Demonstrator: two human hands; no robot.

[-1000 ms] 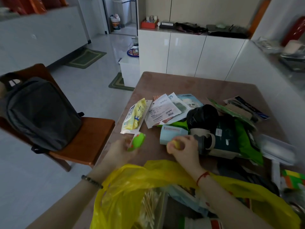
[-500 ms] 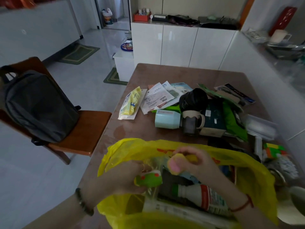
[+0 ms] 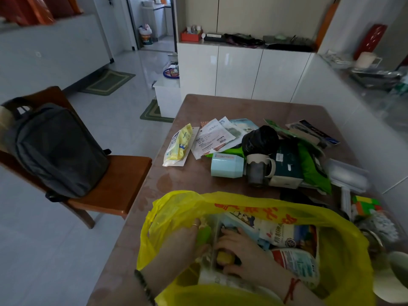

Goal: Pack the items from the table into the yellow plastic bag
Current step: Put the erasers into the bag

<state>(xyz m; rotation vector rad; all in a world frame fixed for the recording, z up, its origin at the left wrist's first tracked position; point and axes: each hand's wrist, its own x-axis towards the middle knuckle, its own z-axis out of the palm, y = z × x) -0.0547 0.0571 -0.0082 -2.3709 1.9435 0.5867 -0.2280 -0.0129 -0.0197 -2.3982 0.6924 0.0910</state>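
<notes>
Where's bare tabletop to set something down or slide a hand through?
Free: the far end of the table, behind the papers; the near-left strip between the yellow packet, the light blue cup and the yellow plastic bag. Crowded: the right side, from the mug and green pouch to the puzzle cube. Both hands are inside the bag.

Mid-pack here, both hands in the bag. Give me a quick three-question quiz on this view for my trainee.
1. True or false: both hands are inside the yellow plastic bag.
2. Which lies nearest the table's left edge: A) pale blue cup, B) yellow wipes pack, C) puzzle cube?
3. What sits on the wooden chair?

Key
1. True: left hand and right hand are both in it.
2. B
3. A dark backpack.
</notes>
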